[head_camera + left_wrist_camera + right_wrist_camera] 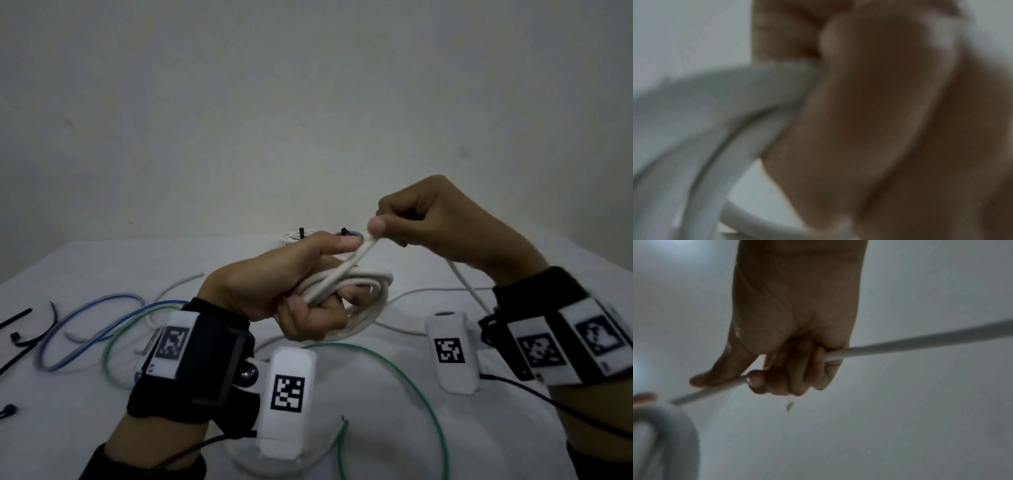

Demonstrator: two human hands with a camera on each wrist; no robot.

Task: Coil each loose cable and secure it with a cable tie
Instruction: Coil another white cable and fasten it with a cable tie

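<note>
Above the table, my left hand (301, 284) grips a coil of thick white cable (363, 301), fingers curled round several loops. The same loops (701, 146) fill the left wrist view, blurred, beside my palm. My right hand (411, 219) is raised just right of it and holds the free run of that white cable (359, 255) between thumb and curled fingers. In the right wrist view the cable (900, 344) passes through the fist (777, 373) and trails off to the right. The loose tail (466, 284) hangs down toward the table.
Loose blue (85, 329), green (394, 370) and thin white (178, 284) cables lie spread on the white table (428, 445). Black cable ties (20, 329) lie at the left edge. Two tied coils (294, 236) sit at the far edge by the wall.
</note>
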